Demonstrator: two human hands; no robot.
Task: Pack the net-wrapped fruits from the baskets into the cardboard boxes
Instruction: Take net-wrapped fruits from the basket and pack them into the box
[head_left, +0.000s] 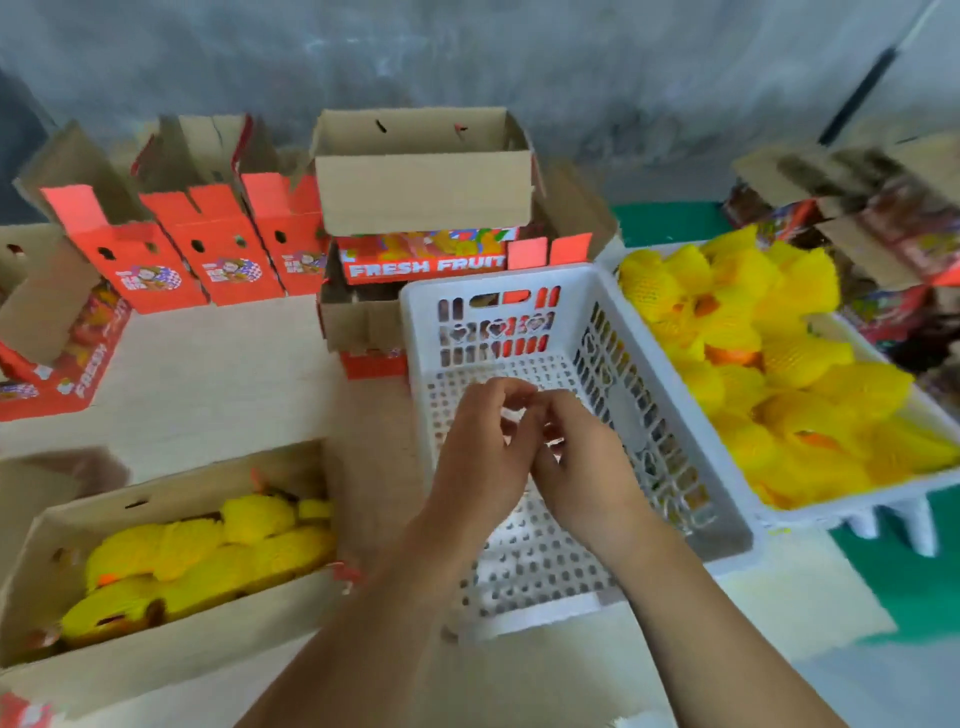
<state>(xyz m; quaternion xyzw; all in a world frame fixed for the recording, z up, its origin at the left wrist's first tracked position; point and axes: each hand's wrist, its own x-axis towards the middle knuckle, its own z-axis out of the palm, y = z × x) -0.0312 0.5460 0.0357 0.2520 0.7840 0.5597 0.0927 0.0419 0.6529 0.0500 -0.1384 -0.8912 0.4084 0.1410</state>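
Both hands meet above the middle of an empty white basket, which stands near the front edge of the pale table. The left hand and the right hand touch at the fingertips, fingers curled inward; whether they pinch anything between them cannot be told. Just beside this basket, toward the table's right edge, a second white basket is heaped with fruits in yellow net sleeves. At the front left corner an open cardboard box holds more yellow-netted fruits lying side by side. Along the back edge stand several open red boxes, flaps raised, and behind the empty basket a stack of boxes whose red side reads "FRESH FRUIT". Another red box lies at the left edge. Blurred boxes occupy the back right corner.
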